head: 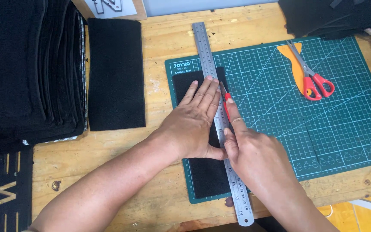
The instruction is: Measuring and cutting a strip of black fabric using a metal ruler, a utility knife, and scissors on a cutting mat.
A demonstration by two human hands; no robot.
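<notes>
My left hand (194, 122) lies flat with fingers spread, pressing a long steel ruler (205, 47) down onto a strip of black fabric (207, 174) at the left side of a green cutting mat (331, 124). My right hand (254, 150) grips a red-handled craft knife (226, 102), forefinger laid along its top. The blade sits against the ruler's right edge, near the fabric's upper part. Much of the knife handle is hidden in my palm.
A separate black fabric rectangle (116, 73) lies on the wooden table (159, 202) left of the mat. A tall stack of black fabric (26, 68) fills the far left. Red-handled scissors (312, 75) rest across an orange tool (296, 64) on the mat. More dark material (331, 17) sits top right.
</notes>
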